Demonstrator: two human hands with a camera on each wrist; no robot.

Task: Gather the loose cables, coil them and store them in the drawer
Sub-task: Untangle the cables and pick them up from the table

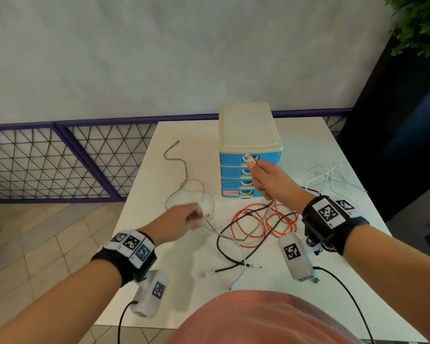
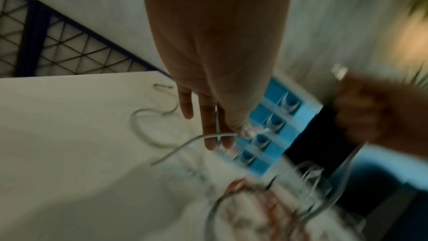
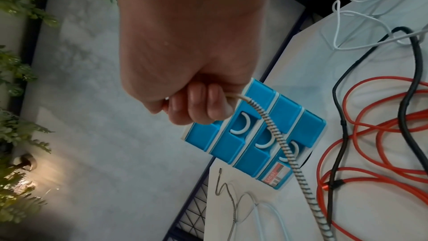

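Note:
A blue drawer unit [image 1: 250, 130] with a cream top stands at the back of the white table [image 1: 169, 274], all its drawers shut. My right hand [image 1: 255, 168] is raised in front of it and grips a black-and-white braided cable [image 1: 258, 224] just below its USB plug [image 1: 251, 158]. In the right wrist view my right hand [image 3: 199, 105] has its fingers curled round the braided cable [image 3: 287, 151], which hangs past the drawer unit [image 3: 252, 158]. The cable runs down and left to my left hand [image 1: 199, 216]. The left hand [image 2: 241, 131] pinches a pale stretch of it, blurred.
A red cable [image 1: 256, 227] and a black cable [image 1: 222, 235] lie tangled before the drawers. A silver cable [image 1: 181, 165] snakes at the left, white cables [image 1: 328, 175] lie at the right edge, another white cable [image 1: 243, 259] lies near me. A mesh railing [image 1: 47, 157] stands left.

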